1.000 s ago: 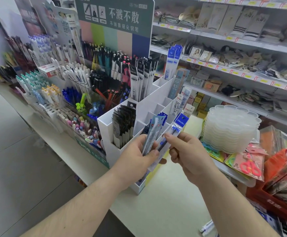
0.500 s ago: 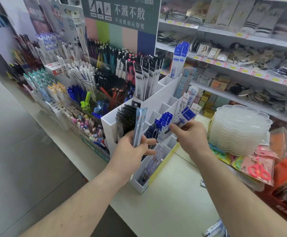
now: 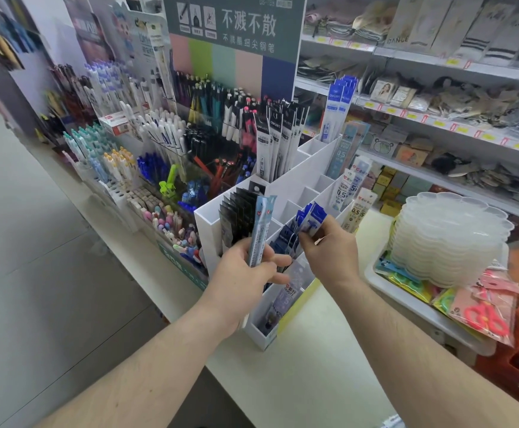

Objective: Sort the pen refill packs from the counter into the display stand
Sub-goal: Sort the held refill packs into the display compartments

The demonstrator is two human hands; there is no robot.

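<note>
L hand point(image 3: 246, 273): curled round a pale-blue refill pack point(image 3: 259, 230), held upright, thumb side toward stand; top of pack sticks up above the fingers, just in front of the black packs.
R hand point(image 3: 329, 251): pinching a dark-blue refill pack point(image 3: 312, 219) betw. thumb & fingertips, pack top tilted up-left, lower end down inside a mid-row slot.
Dark-blue packs in slot point(image 3: 286, 239): several already standing in same compartment, touching the pinched one.
Display stand point(image 3: 301, 177): white, stepped, divided into rows of open cells; sits on counter betw. both forearms and pen racks.
Black packs point(image 3: 236, 214): front-left cell of stand, upright, tight together.
Front cell pack point(image 3: 286, 299): pale lilac pack lying low in nearest cell, under L fingers.
Back rows: black/white packs point(image 3: 278, 140) at rear left; tall blue-white packs point(image 3: 337, 109) at rear right corner.
R-side cells: 0.5 packs point(image 3: 349, 193) upright along stand's right edge.
Counter point(image 3: 307, 375): white, stand near its front edge; corner of more packs point(image 3: 394, 423) just visible at bottom edge, too cropped to tell type.
Pen racks point(image 3: 147, 156): left of stand, many pens upright, mixed colours.
Clear trays point(image 3: 449, 236): stack right of stand, in a white bin point(image 3: 375, 273).
Scissors pack point(image 3: 483, 316): pink, right of bin.
Sign point(image 3: 236, 23): green board behind racks.
Shelves point(image 3: 437, 112): behind, small goods, yellow price tags.
</note>
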